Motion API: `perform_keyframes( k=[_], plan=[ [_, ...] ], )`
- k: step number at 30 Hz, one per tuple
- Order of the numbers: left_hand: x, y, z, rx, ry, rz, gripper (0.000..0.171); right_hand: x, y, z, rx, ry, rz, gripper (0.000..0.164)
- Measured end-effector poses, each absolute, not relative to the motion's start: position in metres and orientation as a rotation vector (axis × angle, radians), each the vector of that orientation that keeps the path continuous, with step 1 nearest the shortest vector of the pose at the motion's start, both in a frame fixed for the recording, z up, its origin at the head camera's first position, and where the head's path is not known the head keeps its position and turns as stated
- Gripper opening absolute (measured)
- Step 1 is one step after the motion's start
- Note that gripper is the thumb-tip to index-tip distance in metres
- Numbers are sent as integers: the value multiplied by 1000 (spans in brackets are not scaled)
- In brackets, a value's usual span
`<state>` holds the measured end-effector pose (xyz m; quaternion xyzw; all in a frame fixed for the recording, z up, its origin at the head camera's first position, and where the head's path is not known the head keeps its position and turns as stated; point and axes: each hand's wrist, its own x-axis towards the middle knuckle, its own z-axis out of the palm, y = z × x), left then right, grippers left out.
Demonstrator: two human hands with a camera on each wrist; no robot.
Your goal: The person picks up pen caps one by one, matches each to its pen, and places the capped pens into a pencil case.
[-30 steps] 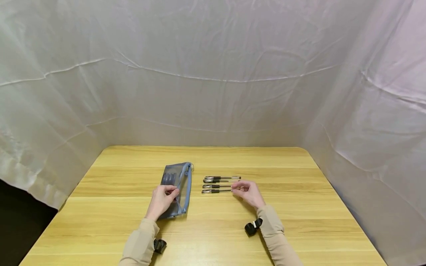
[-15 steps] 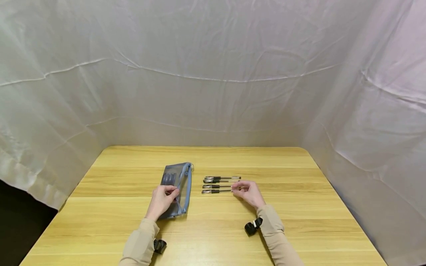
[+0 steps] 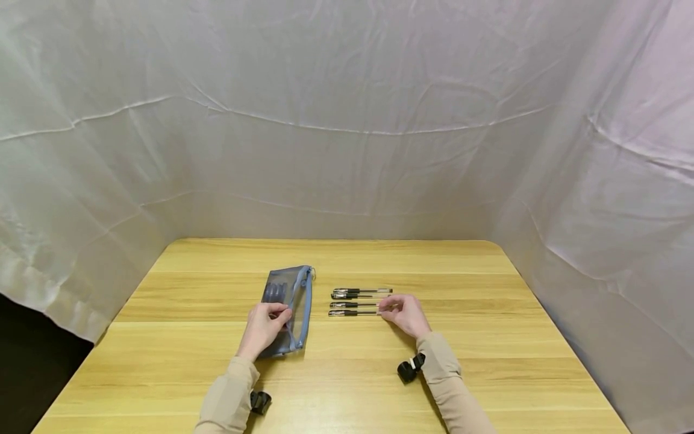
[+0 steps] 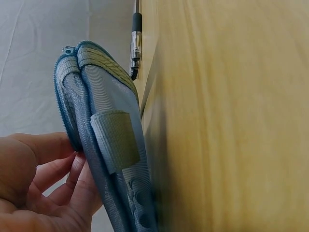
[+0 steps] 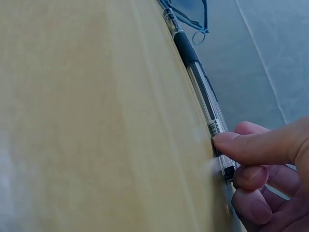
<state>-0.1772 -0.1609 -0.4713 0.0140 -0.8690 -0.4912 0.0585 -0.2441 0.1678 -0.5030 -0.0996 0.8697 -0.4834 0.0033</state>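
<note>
A mesh zip pouch (image 3: 287,295) with blue trim lies on the left, its zipped side facing the pens. My left hand (image 3: 265,328) pinches the near zipper edge between thumb and fingers; in the left wrist view the zipper edges (image 4: 67,92) stand apart. Dark rounded shapes show through the mesh. Several black-gripped clear pens lie side by side to the right of the pouch, caps toward it. My right hand (image 3: 406,316) pinches the nearest pen (image 3: 349,313) at its tail end; in the right wrist view the thumb (image 5: 246,147) lies over the pen's label.
The wooden table (image 3: 461,271) runs back to a pale cloth curtain (image 3: 347,150) that hangs behind and on both sides. Two more pens (image 3: 358,291) lie close together at the far end of the row. A small metal ring hangs at the pouch's far corner.
My right hand has shifted very slightly to the right at the nearest pen's tail, with a little more of its barrel showing. The left hand and pouch have stayed put.
</note>
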Motion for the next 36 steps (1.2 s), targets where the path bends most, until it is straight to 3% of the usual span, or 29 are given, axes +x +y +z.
perform_keyframes(
  k=[22,36],
  plan=[
    [-177,-161,-471,51,-2630,-1492,19,-249,166,-499,-564,2840,-1220,13],
    [-176,-160,-469,47,-2631,-1489,19,-247,168,-499,-560,2845,-1231,14]
  ],
)
